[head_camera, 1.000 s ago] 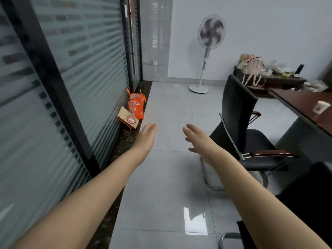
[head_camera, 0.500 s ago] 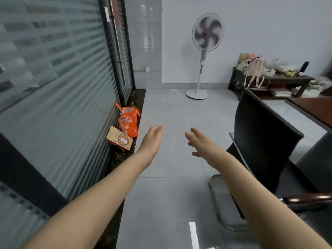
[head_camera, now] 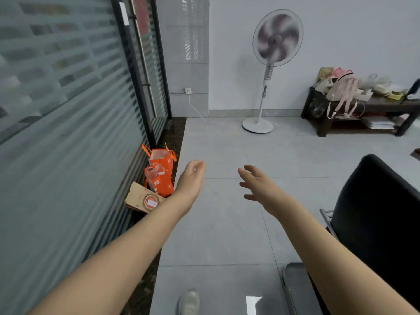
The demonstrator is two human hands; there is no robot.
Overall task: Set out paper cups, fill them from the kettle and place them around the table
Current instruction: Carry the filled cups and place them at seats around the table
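A frosted glass partition (head_camera: 56, 133) fills the left side. At its foot, orange bags (head_camera: 161, 171) and a cardboard box (head_camera: 145, 198) sit on the floor. The left hand (head_camera: 192, 176) reaches forward with relaxed fingers, holding nothing. Beside it the right hand (head_camera: 256, 185) is spread and empty. A standing fan (head_camera: 276, 38) is at the back wall, its blades blurred, perhaps spinning. A black chair (head_camera: 375, 212) is on the right, and beyond it is a low dark table (head_camera: 384, 106) heaped with bags. The paper cups and kettle lie outside this view.

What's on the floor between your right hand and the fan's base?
Nothing: in the head view only bare grey floor tiles run from the right hand to the fan base.
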